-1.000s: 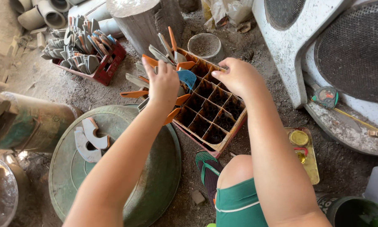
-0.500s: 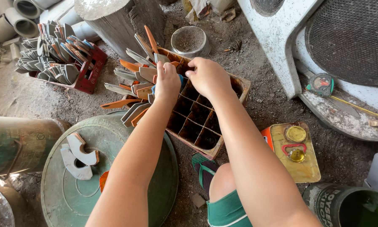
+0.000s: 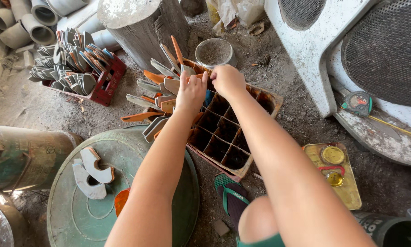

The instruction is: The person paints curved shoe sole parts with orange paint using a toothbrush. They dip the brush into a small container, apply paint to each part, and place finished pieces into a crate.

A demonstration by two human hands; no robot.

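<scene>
On dusty ground sat a compartmented orange crate [image 3: 242, 158] – both hands met at its far corner. The left hand [image 3: 190, 91], fingers together, touched upright curved pieces [image 3: 162, 87] leaning leftward; the right hand [image 3: 227, 80] was curled, its grip hidden.

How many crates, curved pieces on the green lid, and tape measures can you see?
Divided crates: 2, an orange one and a red one
Curved pieces on the green lid: 2
Tape measures: 1
Total: 5
</scene>
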